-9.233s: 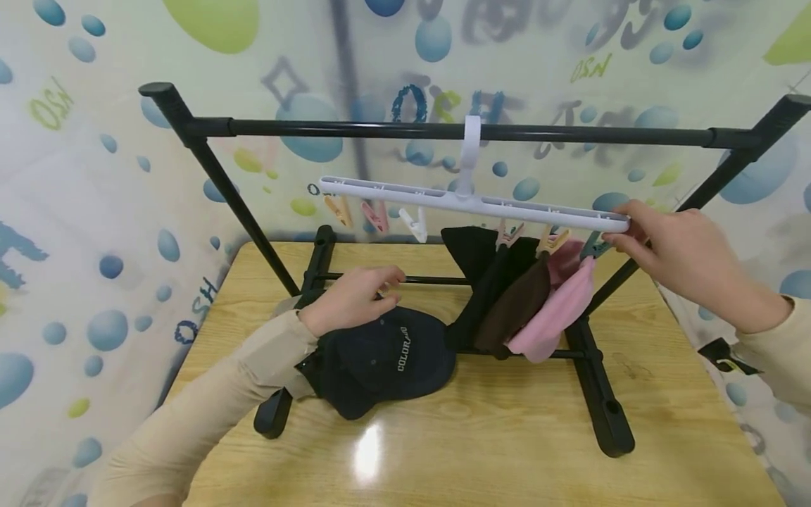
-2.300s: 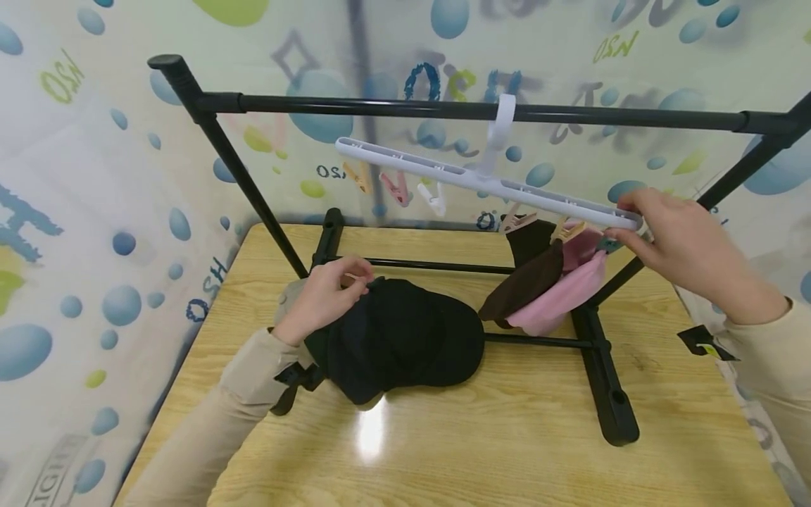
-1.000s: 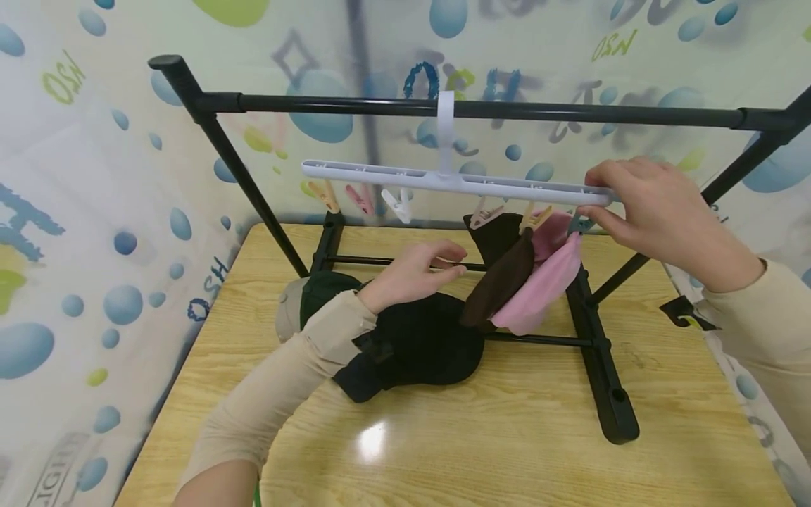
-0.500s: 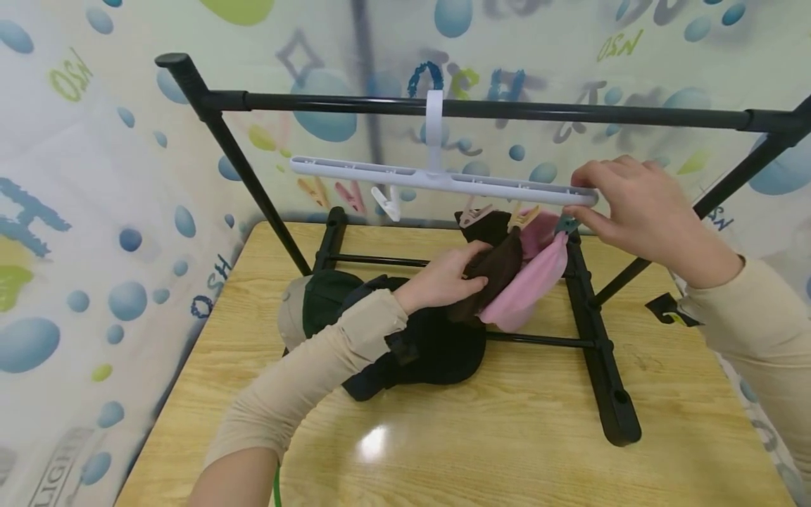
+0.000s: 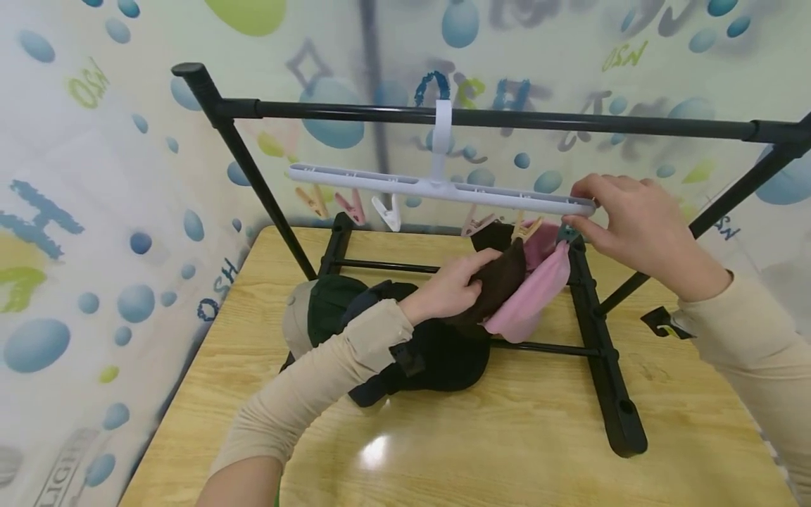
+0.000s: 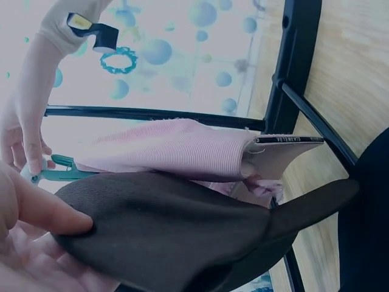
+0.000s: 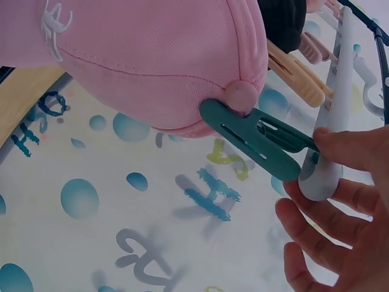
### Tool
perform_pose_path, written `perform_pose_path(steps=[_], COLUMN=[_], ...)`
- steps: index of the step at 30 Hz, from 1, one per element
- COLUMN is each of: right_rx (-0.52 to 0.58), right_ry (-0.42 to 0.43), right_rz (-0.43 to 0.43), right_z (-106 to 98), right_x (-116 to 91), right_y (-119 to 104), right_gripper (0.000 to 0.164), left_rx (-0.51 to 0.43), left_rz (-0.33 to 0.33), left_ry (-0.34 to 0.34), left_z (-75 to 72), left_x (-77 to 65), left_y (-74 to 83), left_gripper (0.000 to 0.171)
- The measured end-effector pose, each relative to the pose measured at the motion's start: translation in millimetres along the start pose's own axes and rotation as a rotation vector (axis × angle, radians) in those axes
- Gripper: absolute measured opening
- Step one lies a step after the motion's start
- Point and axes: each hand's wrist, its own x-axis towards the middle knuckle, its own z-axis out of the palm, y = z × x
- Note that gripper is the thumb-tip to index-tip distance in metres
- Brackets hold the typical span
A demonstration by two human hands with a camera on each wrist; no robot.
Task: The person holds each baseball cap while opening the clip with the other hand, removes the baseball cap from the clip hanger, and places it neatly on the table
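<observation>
My left hand point(image 5: 446, 285) grips the brown cap point(image 5: 503, 282); in the left wrist view the thumb presses on the cap's fabric point(image 6: 158, 225), with the fingers beneath. A yellow-orange clip point(image 5: 527, 228) still holds the top of that cap. Beside it a pink cap point(image 5: 532, 299) hangs from a green clip point(image 7: 249, 140). With thumb and fingers, my right hand point(image 5: 640, 229) holds the right end of the white clip hanger point(image 5: 367, 182), close to the green clip. The hanger's hook is over the black rail. Its other clips, such as a white one point(image 5: 388, 213), hang without caps.
A black rack point(image 5: 272, 110) stands on the wooden table point(image 5: 481, 451). Caps lie in a pile at its left: a dark one point(image 5: 456, 359), a green one point(image 5: 332, 306) and a beige one point(image 5: 296, 317). A patterned wall cloth point(image 5: 152, 211) is behind.
A black cap has gone from the hanger onto the pile. The hanger has slid left along the rail with my right hand. My left hand has moved right from the pile onto the brown cap.
</observation>
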Motion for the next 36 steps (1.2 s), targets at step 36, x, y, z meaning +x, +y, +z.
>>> perform_pose_path(steps=[36], right_rx=[-0.078], right_ry=[0.093], right_rz=[0.115], right_z=[43.2], right_x=[-10.3], right_y=[-41.0], right_gripper=[0.045], left_rx=[-0.055], left_rz=[-0.013], left_ry=[-0.017], left_z=[17.2], left_x=[0.1], left_y=[20.4], left_gripper=[0.046])
